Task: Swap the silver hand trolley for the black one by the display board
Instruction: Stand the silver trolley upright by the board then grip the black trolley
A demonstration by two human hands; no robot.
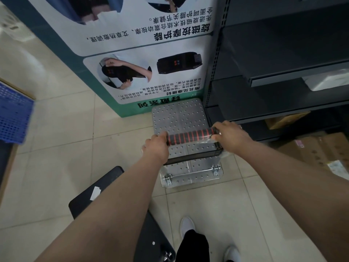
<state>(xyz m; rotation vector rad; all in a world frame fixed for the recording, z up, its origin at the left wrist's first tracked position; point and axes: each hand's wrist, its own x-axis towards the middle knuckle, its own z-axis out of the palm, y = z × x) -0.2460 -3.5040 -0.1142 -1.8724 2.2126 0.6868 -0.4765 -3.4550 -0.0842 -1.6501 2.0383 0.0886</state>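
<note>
The silver hand trolley (179, 118) stands on the tiled floor with its dotted metal platform touching the foot of the display board (132, 59). Its handle (190, 137) is wrapped in red-and-black striped foam. My left hand (156, 146) grips the left end of that handle and my right hand (230, 133) grips the right end. The black trolley (105, 186) lies flat on the floor to my lower left, partly hidden under my left forearm.
Dark metal shelving (273, 76) rises close on the right, with cardboard boxes (321, 148) on the floor beneath it. A blue plastic crate (13, 114) sits at the left edge. My feet in white shoes (187, 225) stand just behind the silver trolley.
</note>
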